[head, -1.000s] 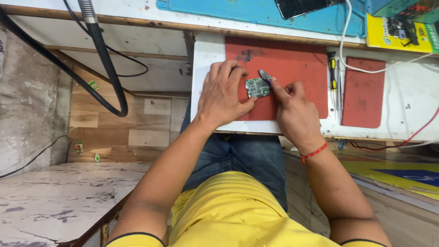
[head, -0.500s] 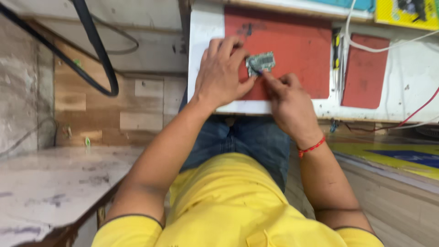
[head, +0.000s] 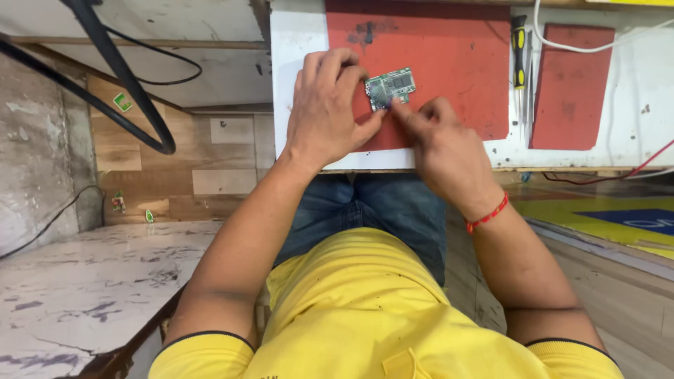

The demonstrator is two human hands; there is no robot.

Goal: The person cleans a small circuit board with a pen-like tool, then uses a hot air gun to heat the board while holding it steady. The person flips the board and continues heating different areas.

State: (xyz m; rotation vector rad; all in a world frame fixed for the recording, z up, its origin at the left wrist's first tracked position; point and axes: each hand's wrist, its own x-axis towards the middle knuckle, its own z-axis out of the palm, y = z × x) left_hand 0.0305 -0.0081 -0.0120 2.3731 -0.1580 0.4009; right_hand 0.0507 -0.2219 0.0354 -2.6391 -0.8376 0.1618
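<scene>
Now the small green circuit board point(head: 390, 88) sits lower in view than half a second ago, still on the big red mat point(head: 449, 63). The left hand point(head: 326, 112) pins its left edge, fingers together, while the right hand point(head: 439, 144) pinches its lower edge. A screwdriver point(head: 518, 42) and smaller red mat point(head: 570, 84) lie on the white surface point(head: 298, 77); black cables point(head: 126, 77) hang left.

Green sticker point(head: 122, 102), perhaps, on wall.
</scene>
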